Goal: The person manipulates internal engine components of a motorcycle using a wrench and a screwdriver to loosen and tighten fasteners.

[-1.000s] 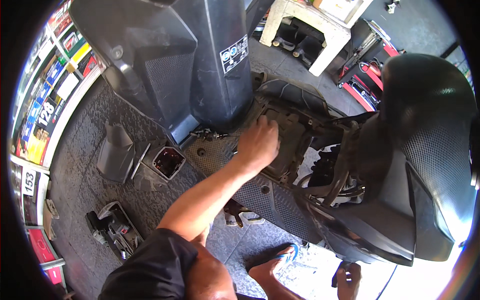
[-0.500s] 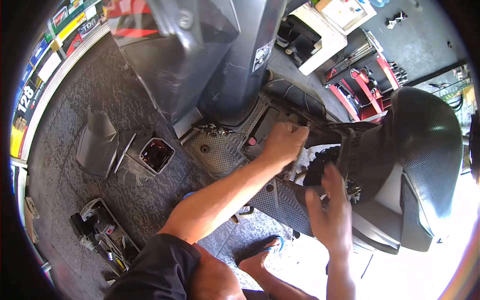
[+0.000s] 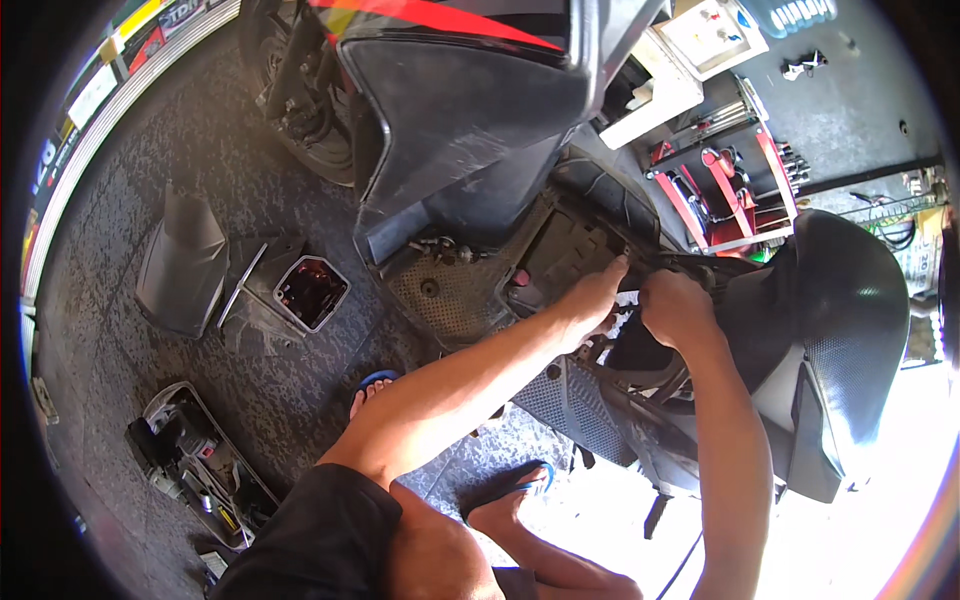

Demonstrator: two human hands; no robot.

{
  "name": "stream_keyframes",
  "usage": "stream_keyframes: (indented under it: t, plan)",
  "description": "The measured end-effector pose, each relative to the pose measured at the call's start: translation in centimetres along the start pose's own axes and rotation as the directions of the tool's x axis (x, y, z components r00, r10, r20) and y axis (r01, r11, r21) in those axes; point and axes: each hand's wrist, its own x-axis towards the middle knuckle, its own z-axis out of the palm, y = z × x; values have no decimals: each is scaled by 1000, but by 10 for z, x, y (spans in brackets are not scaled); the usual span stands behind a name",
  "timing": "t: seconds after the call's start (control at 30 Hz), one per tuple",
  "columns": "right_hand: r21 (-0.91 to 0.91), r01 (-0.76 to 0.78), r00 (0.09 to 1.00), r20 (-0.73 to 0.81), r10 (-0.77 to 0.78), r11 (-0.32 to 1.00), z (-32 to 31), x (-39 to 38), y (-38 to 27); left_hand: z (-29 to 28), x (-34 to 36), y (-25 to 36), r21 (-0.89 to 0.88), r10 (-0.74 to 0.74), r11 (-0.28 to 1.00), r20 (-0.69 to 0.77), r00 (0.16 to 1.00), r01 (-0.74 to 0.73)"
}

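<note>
Both my hands are inside the open bay in the floorboard [image 3: 585, 410] of a black scooter, between its front panel [image 3: 470, 110] and its seat [image 3: 850, 270]. My left hand [image 3: 597, 300] is closed at the rear edge of the battery tray [image 3: 565, 262], fingertips bent downward. Close beside it, my right hand [image 3: 675, 308] is curled into the frame opening, knuckles up. What either hand pinches is hidden beneath the fingers. A small pink-red knob [image 3: 521, 278] sits at the tray's left corner. A bundle of wiring or metal fittings [image 3: 447, 250] lies on the front of the floorboard.
Removed dark plastic covers [image 3: 185, 265] and an open housing with a reddish inside [image 3: 312, 293] lie on the floor at left. Below them sits a tool tray [image 3: 205, 460]. A red tool trolley [image 3: 730, 190] stands beyond the scooter, near a white bench [image 3: 660, 100].
My right hand has gone from open above the side of the bay to curled inside it beside my left. The scooter's front panel has swung, with more of the front wheel showing.
</note>
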Motion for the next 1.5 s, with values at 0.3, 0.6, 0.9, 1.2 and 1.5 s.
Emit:
stream_keyframes:
  t: [0.3, 0.6, 0.9, 1.2, 1.5]
  plan:
    - [-95, 17, 979, 204, 2, 995, 3, 28, 5, 10, 14, 2, -68, -152, 984, 167, 974, 165]
    - [-145, -11, 953, 297, 54, 989, -2, 25, -4, 12, 6, 9, 3, -146, 989, 184, 972, 148]
    - [-239, 12, 943, 326, 68, 971, -7, 26, -11, 10, 16, 10, 70, -190, 981, 234, 954, 178]
    - [-256, 145, 977, 186, -99, 956, 13, 21, -6, 13, 22, 14, 105, -215, 976, 292, 932, 192]
    - [-125, -161, 968, -215, 131, 979, 42, 40, -8, 3, 44, 9, 96, -306, 952, 244, 920, 291]
